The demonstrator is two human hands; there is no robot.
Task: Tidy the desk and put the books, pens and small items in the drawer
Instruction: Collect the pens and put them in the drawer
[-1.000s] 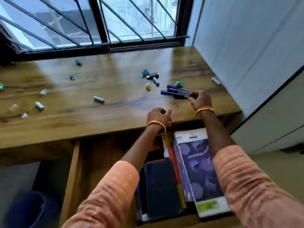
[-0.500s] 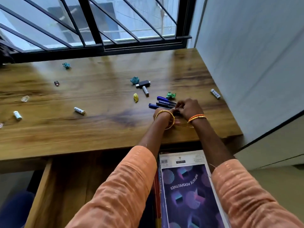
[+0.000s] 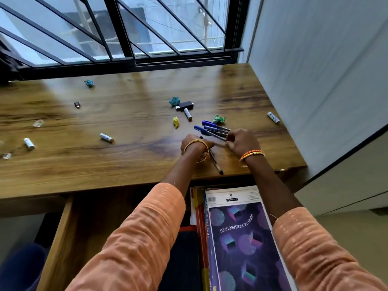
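Tabletop (image 3: 126,164): wooden, running across the middle of the frame below a barred window (image 3: 126,28).

Pens (image 3: 212,129): a bunch of blue-capped ones lying right of centre on the tabletop, caps pointing to the upper left. The right hand (image 3: 243,141) is curling its fingers round their near ends, its grip pinching them. One more dark pen (image 3: 215,163) is lying slantwise toward the front edge, passing under the left wrist.

Left hand (image 3: 196,143): sitting just left of the right one, fingers bent down onto the tabletop by the dark pen; whether the grip is holding it I cannot tell.

Small items, lying loose:
- batteries: one (image 3: 106,137) left of centre, one (image 3: 29,143) at far left, one (image 3: 188,114) by a black adapter (image 3: 184,106), one (image 3: 273,117) near the right wall;
- crumpled scraps: teal (image 3: 174,101), green (image 3: 219,119), yellow (image 3: 176,121), and a teal one (image 3: 89,82) at upper left;
- a small dark plug (image 3: 77,105).

Drawer (image 3: 60,238): standing pulled out at the bottom of the frame, holding books at its right end, the top one a purple-covered book (image 3: 241,238).
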